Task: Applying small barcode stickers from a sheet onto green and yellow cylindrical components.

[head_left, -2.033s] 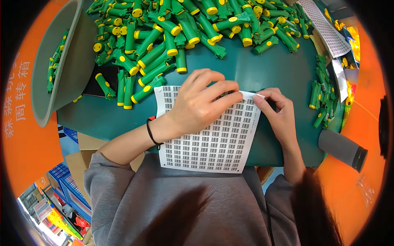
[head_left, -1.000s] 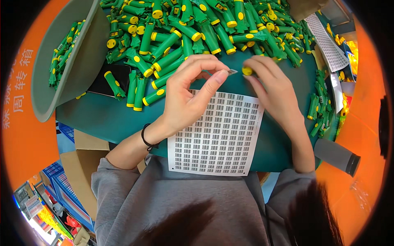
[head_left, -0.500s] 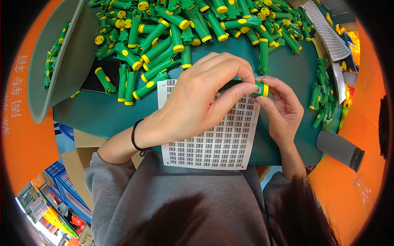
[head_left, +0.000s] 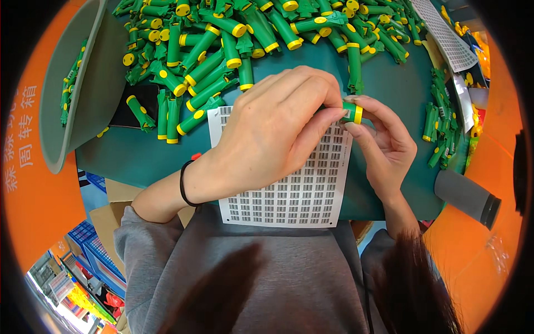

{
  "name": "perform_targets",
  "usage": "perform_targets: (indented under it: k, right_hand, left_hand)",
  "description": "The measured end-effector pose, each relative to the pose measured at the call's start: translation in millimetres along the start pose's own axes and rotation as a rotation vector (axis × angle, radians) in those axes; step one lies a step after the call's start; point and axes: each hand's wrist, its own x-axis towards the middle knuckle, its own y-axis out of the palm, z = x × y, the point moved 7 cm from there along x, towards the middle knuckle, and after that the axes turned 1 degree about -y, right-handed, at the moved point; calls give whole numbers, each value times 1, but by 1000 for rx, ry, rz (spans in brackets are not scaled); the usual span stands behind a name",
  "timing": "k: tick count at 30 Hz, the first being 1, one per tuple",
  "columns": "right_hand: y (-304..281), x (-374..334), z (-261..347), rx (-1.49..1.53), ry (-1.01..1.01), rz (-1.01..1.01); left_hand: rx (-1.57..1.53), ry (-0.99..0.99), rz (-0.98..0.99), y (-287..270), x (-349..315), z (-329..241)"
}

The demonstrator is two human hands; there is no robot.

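Observation:
My right hand (head_left: pixel 386 145) holds a small green plastic tube with a yellow end band (head_left: pixel 357 114) between thumb and fingers. My left hand (head_left: pixel 283 125) is closed in a pinch at the same tube, thumb and forefinger against its left part. A small pale patch with dark marks shows by these fingertips; the rest of the tube is hidden behind my left hand. Below both hands lies a white sheet of barcode stickers (head_left: pixel 278 209), partly covered by my left hand and wrist.
Many loose green tubes (head_left: pixel 208 69) are heaped at the back. A grey-green bin (head_left: pixel 97 106) stands left, beside a dark phone-like slab (head_left: pixel 125 117). More tubes (head_left: pixel 439 125) lie at the right, near a grey cylinder (head_left: pixel 466 197) and another sticker sheet (head_left: pixel 445 36).
Both hands stay at the tube. My left fingertips now cover more of the pale patch on it. The whole view has shifted slightly.

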Motion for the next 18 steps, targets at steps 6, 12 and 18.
perform_targets:
  k: [6,12,18]
  right_hand:
    - [0,-1,-1,2,-14,-3]
    - [-2,0,3,-45,-42,46]
    - [-2,2,-9,36,10,71]
  left_hand:
    - [19,-1,-31,0,-4,2]
    - [-63,-49,43,-1,2,11]
    - [-450,-466,131,5,-3,47]
